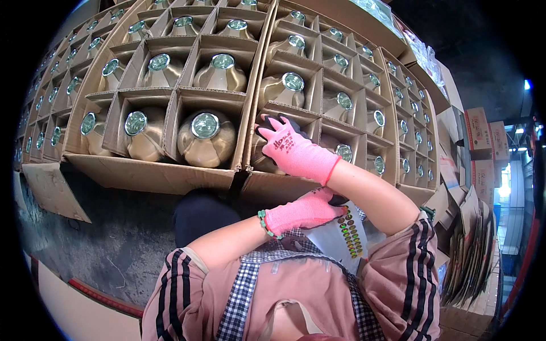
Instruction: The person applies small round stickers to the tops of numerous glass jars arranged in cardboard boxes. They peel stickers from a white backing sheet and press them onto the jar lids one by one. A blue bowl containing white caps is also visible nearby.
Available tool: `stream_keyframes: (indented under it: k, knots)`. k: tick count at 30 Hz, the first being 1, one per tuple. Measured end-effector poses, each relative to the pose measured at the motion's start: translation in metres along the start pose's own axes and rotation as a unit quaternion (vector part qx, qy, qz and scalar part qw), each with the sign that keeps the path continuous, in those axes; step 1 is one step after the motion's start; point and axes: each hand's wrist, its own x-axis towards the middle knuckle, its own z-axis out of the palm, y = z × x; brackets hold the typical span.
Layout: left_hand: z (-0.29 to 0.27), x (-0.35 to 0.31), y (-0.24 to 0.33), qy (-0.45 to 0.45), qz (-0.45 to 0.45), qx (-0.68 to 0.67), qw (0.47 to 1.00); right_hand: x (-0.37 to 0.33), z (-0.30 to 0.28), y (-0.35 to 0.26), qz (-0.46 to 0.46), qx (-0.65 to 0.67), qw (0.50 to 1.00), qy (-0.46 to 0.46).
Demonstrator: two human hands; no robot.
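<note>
Now | left grip: pinching sheet | right grip: spread over vase

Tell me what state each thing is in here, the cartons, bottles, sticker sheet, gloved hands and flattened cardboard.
Cartons: open on top.
Gold bottles: upright in the cartons, mouths up.
Sticker sheet: partly bare, round stickers in rows.
Left hand: gloved, holding the sticker sheet.
Right hand: gloved, fingers spread, over a front bottle.
Flattened cardboard: stacked on edge.
</note>
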Motion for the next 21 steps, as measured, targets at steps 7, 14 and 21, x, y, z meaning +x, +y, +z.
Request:
stream_keyframes:
  k: [7,14,21]
  knots:
    - [-0.001,0.009,-0.016,0.03,0.071,-0.015,0.997,-0.017,-0.01,0.006,0.064,0.049,0.989,0.122]
    - [-0.032,0.012,-0.027,0.232,0.11,-0.181,0.949,-0.147,-0.074,0.015,0.291,0.253,0.868,0.314]
    - [-0.039,0.001,-0.001,0.196,0.209,-0.291,0.913,-0.217,-0.008,-0.004,0.42,0.592,0.603,0.33]
